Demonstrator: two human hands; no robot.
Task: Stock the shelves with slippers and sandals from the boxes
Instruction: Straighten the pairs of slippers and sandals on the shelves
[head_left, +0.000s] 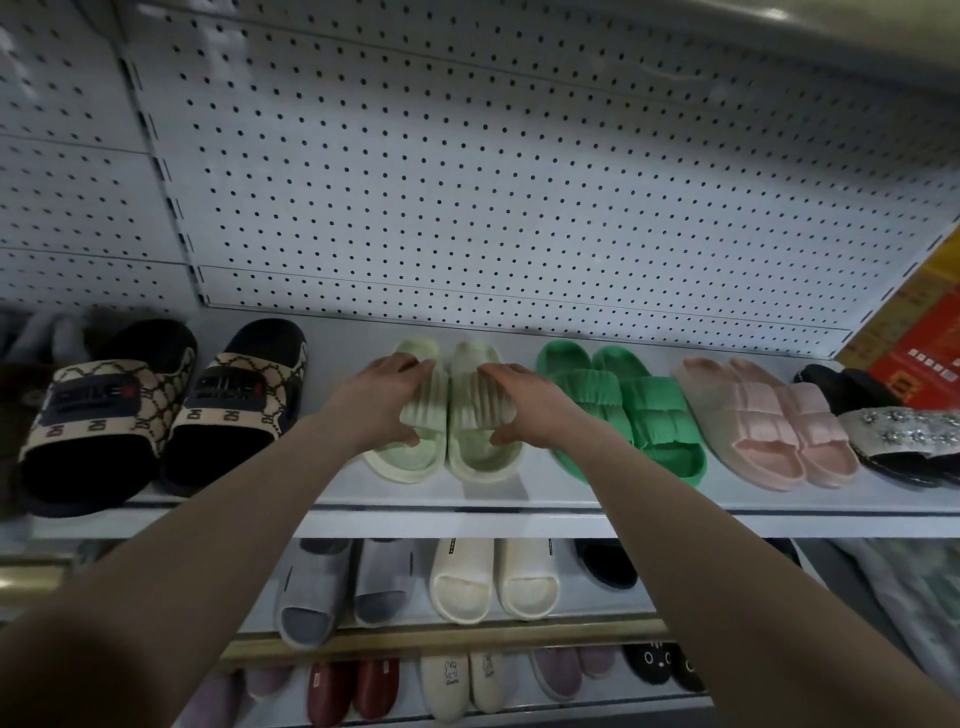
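Currently setting a pale green pair of slippers (452, 415) on the top shelf (467, 499), between patterned black slides (156, 410) on the left and a bright green pair (623, 410) on the right. Left hand (382, 400) clasped over the left strap, right hand (524, 402) over the right strap, thumbs tucked under. Risks from here: nudging the bright green pair just beside, or leaving toes overhanging the near edge, likely to tip off.

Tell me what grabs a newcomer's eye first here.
Two bare hands, left hand and right hand, grip the pale green slippers mid-shelf. Right of them sit the bright green slippers and pink slippers; at left, the black patterned slides.
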